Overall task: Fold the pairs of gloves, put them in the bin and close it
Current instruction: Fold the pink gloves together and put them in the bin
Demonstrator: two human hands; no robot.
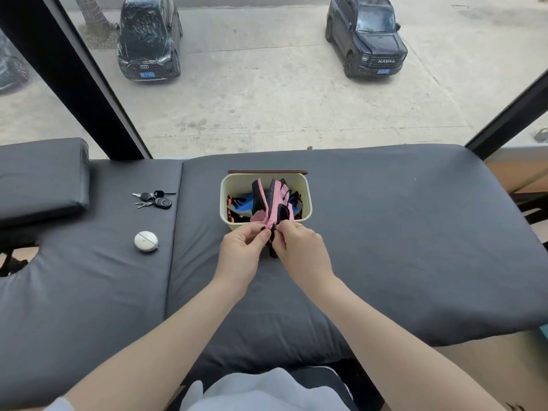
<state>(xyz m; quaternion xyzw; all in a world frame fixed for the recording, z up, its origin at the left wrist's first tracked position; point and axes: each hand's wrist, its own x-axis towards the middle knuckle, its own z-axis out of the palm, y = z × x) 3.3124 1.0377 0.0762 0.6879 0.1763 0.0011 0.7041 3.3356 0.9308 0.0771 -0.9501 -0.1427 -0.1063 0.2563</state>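
— Which step is this?

— Folding, I'd judge. The left hand (241, 247) and the right hand (299, 247) both pinch the near end of the pink-and-black gloves (274, 203), thumbs and fingertips closed on the cuff end, just in front of the bin (228, 185).

— Where do the gloves sit?

— Held up off the padded table (385, 232), over the bin's near rim. The cuffs are at the hands; the finger ends rise up and away from the person, over the bin's opening. So the long axis runs near to far, tilted upward at the far end. The two gloves appear pressed side by side, edge-on to the camera.

— Anything in the bin already?

— Yes, blue and orange-trimmed gloves (241, 204) lie inside. The lid (267, 172) shows at the far rim, open, seen edge-on.

— And the next move?

— Probably to bring the finger ends back toward the cuffs so the pair doubles over, then lower it in. That calls for one hand to let go and catch the far end while the other keeps the cuffs together. Closing the lid is not yet done.

— Anything else around?

— Keys (154, 198) and a small round white case (146, 241) lie well apart to the left.
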